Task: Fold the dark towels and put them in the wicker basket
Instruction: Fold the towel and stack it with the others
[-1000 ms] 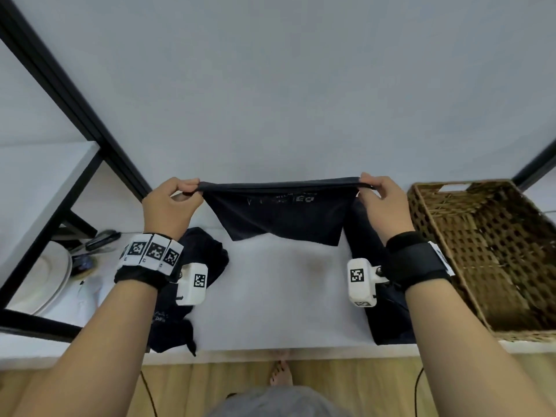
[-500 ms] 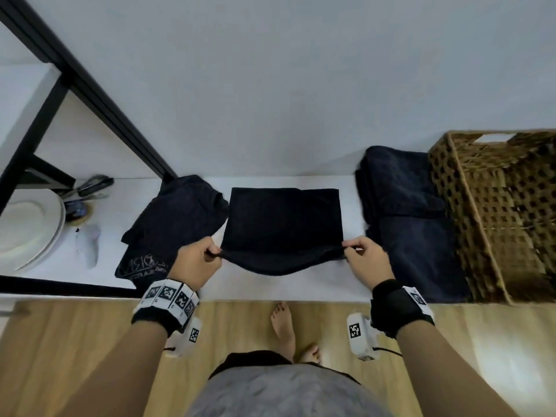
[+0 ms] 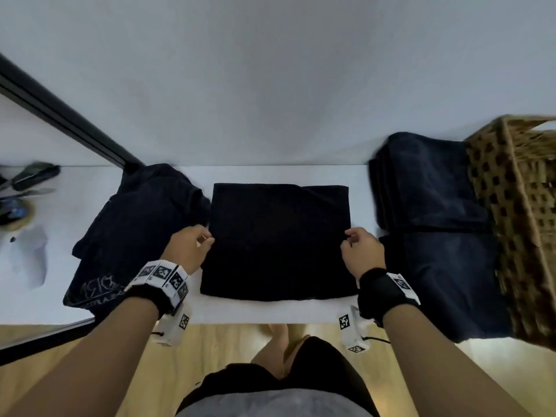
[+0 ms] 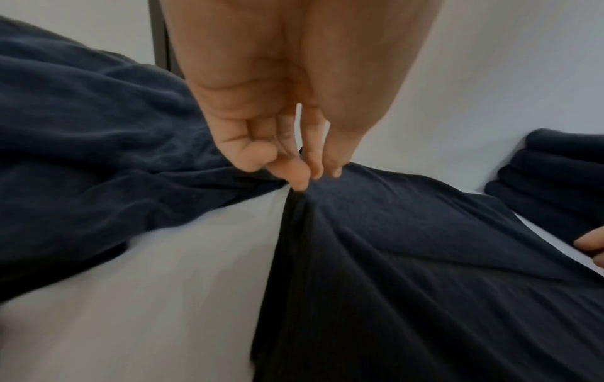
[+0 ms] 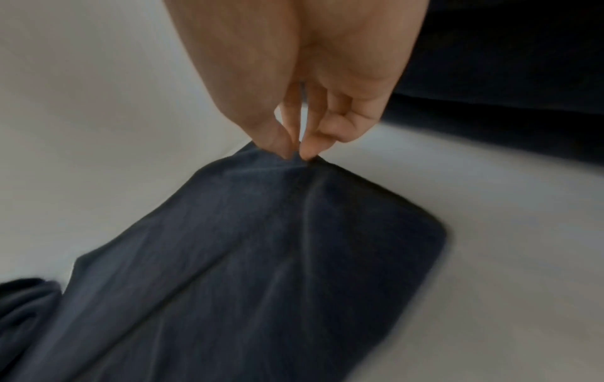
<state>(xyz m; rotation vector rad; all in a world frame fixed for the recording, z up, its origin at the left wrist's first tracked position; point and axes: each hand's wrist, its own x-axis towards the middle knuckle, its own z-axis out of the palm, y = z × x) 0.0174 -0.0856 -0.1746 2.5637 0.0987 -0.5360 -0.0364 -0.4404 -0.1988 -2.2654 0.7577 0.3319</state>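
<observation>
A dark towel [image 3: 278,242] lies flat on the white table [image 3: 270,313] in front of me. My left hand [image 3: 207,237] pinches its left edge [image 4: 295,191] between thumb and fingertips. My right hand [image 3: 349,236] pinches the right edge [image 5: 299,157] the same way. A crumpled dark towel [image 3: 132,233] with pale lettering lies to the left. Folded dark towels [image 3: 427,188] are stacked on the right, with another folded one [image 3: 445,281] in front of them. The wicker basket [image 3: 520,212] stands at the far right; its inside is mostly out of view.
A black frame post [image 3: 60,112] slants down to the table's back left corner. Small tools [image 3: 33,176] and a pale object [image 3: 28,260] lie at the far left. The table's front edge runs just below my wrists, with wooden floor [image 3: 225,341] and my bare feet beyond.
The towel, held up stretched between both hands a second ago, has been lowered and now lies flat on the table. Both hands now pinch its side edges midway, farther from me.
</observation>
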